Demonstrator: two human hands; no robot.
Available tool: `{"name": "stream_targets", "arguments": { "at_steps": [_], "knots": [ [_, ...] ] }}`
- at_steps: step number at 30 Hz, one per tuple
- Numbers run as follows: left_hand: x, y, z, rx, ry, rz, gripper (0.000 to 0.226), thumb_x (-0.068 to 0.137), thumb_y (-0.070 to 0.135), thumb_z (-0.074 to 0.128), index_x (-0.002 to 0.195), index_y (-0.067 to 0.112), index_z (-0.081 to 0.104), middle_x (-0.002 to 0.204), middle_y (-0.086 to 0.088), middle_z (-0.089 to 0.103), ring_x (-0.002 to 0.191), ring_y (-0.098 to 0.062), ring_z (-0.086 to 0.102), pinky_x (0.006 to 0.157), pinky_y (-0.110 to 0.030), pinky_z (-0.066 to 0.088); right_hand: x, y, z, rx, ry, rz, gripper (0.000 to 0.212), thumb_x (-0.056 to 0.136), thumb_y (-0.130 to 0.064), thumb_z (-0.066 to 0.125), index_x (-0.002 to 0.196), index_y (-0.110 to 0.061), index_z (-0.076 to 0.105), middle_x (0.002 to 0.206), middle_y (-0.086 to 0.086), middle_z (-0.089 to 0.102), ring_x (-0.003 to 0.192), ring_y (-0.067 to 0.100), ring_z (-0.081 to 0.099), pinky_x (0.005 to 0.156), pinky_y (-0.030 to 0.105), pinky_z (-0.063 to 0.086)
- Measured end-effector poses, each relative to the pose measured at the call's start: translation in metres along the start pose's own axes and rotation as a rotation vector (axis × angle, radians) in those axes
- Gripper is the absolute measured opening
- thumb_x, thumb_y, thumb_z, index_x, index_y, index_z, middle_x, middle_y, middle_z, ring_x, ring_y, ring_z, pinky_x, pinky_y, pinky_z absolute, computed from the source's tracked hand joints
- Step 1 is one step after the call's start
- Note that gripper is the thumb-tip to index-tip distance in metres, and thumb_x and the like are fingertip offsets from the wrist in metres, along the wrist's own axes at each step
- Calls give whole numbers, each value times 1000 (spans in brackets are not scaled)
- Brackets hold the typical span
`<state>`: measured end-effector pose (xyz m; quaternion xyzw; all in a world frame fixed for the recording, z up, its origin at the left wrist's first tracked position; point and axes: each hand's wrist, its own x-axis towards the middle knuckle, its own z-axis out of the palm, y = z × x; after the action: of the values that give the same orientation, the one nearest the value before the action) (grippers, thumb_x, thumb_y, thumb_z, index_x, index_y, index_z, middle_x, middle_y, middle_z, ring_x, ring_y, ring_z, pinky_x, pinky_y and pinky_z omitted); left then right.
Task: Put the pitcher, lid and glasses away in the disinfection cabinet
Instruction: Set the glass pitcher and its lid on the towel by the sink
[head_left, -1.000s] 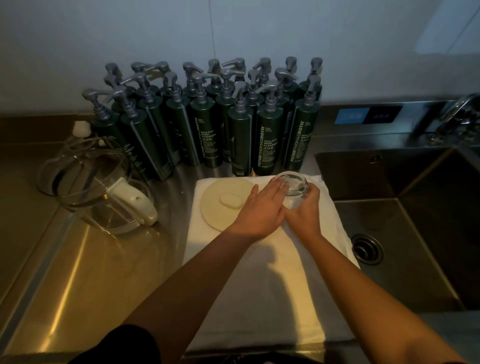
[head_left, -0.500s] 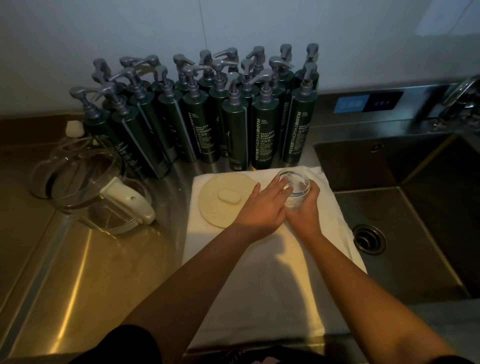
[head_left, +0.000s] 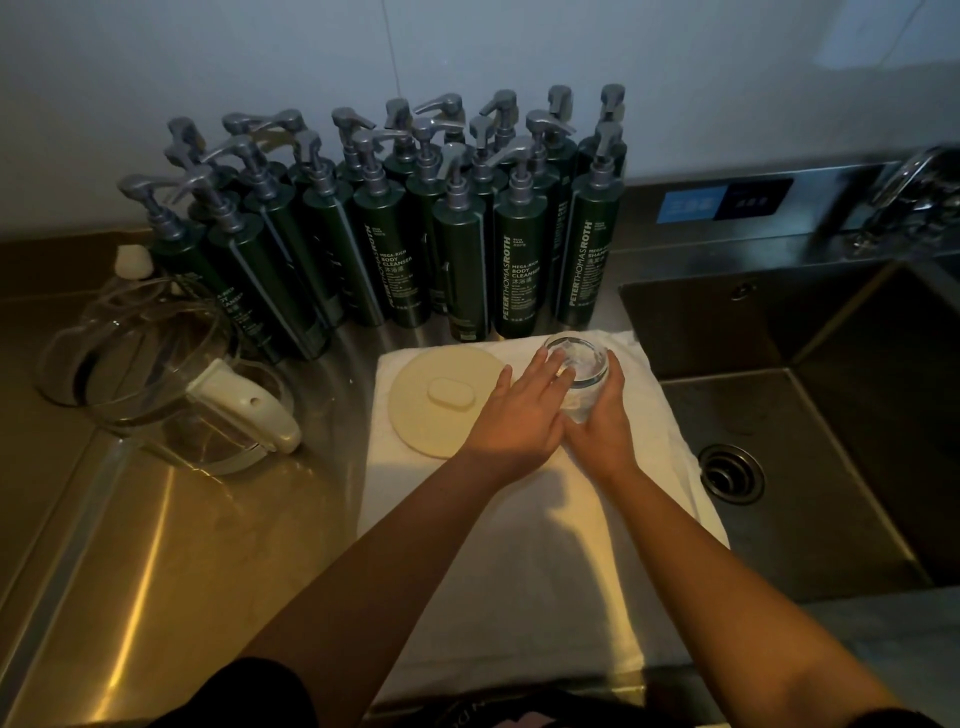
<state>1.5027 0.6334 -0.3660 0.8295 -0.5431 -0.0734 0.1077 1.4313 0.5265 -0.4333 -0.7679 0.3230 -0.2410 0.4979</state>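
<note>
A clear drinking glass (head_left: 582, 364) stands upright at the far end of a white towel (head_left: 519, 571). My right hand (head_left: 602, 421) grips it from the near right side. My left hand (head_left: 524, 410) lies with straight fingers against the glass's left side, partly over the towel. A round cream lid (head_left: 436, 400) with an oval knob rests flat on the towel just left of my left hand. The clear pitcher (head_left: 156, 374) with a white handle stands on the steel counter at the left.
Several dark green pump bottles (head_left: 457, 249) crowd the counter behind the towel, against the wall. A deep steel sink (head_left: 831, 415) with a drain lies to the right, a tap (head_left: 904, 197) above it. The steel counter (head_left: 182, 545) runs along the left.
The glass has lifted slightly and tipped toward me in my right hand; my left hand stays against it. The view has shifted a little.
</note>
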Motion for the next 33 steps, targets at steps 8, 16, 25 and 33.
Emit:
{"name": "stream_targets", "arguments": {
  "at_steps": [8, 16, 25, 33],
  "knots": [
    [2, 5, 0, 104, -44, -23, 61, 98, 28, 35, 150, 16, 5, 157, -3, -9, 144, -17, -10, 114, -45, 3, 4, 3, 5, -86, 20, 36, 90, 82, -24, 68, 148, -25, 6, 152, 5, 24, 136, 23, 31, 111, 43, 31],
    [-2, 6, -7, 180, -43, -13, 61, 98, 27, 35, 150, 20, 3, 157, -4, -10, 144, -23, -12, 114, -47, 2, 1, -3, 0, -39, 9, 48, 92, 79, -28, 73, 147, -21, 11, 151, 3, 25, 138, 19, 27, 113, 38, 26],
    [-37, -2, -22, 151, 106, -93, 61, 96, 20, 38, 150, 15, 10, 158, -7, 0, 144, -26, -7, 114, -45, -2, -24, -27, -6, -188, 109, -49, 85, 79, -23, 72, 145, -11, 20, 150, 9, 27, 137, 23, 26, 113, 36, 21],
    [-77, -11, -25, 43, 287, -151, 51, 74, 9, 66, 124, 2, 56, 133, -20, 52, 124, -39, 47, 97, -56, 37, -50, -78, 9, -318, 69, -232, 64, 86, -16, 63, 141, -8, 30, 148, 12, 31, 137, 25, 26, 114, 37, 19]
  ]
}}
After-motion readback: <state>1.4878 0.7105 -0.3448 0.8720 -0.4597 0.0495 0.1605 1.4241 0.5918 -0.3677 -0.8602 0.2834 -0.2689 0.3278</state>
